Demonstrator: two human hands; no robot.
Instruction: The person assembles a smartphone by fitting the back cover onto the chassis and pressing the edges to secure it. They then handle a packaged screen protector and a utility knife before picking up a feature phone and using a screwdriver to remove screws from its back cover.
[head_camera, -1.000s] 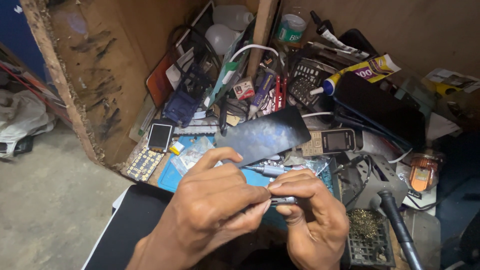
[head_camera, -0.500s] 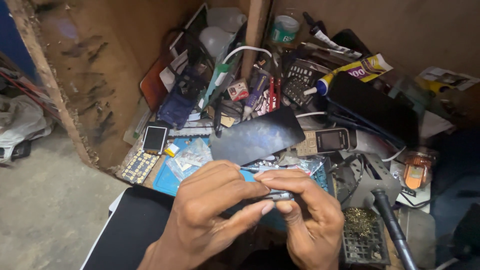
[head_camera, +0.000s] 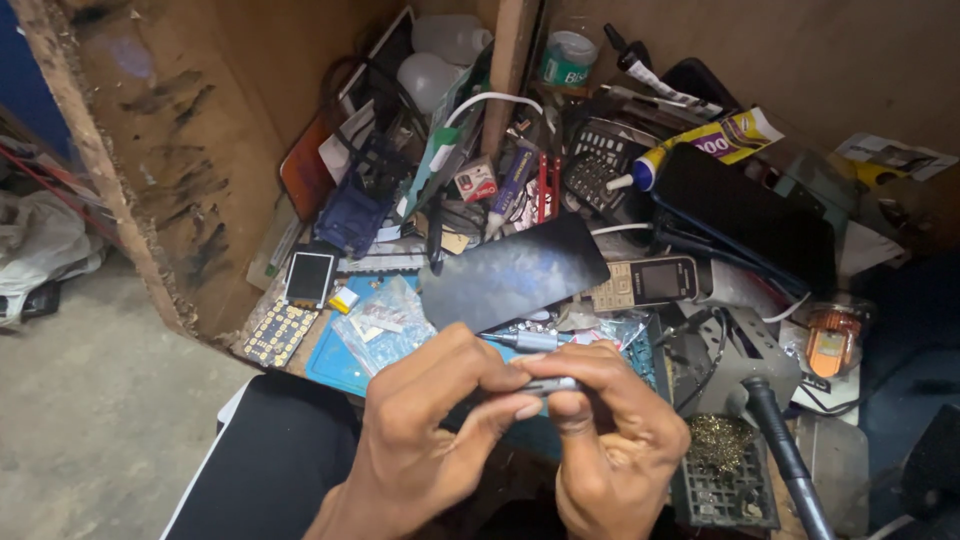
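Observation:
My left hand (head_camera: 425, 425) and my right hand (head_camera: 610, 440) meet low in the middle of the view, over a cluttered workbench. Both pinch a small slim metal piece (head_camera: 550, 384) between thumbs and fingertips; most of it is hidden by the fingers. Just beyond my fingers lies a silver screwdriver (head_camera: 525, 341) on a blue mat (head_camera: 335, 365). A dark glass phone panel (head_camera: 515, 270) rests flat behind it. A small keypad phone (head_camera: 645, 282) lies to the right of the panel.
Phone parts, a small display (head_camera: 309, 277), a keypad sheet (head_camera: 277, 333), a glue tube (head_camera: 700, 145), cables and bottles crowd the bench. A soldering stand with brass wool (head_camera: 725, 455) sits right. A black slab (head_camera: 265, 470) lies lower left. A worn wooden wall (head_camera: 170, 150) rises left.
My hands have stayed together on the small metal piece, fingers shifting slightly. The view has tilted a little, so the bench sits lower in the picture.

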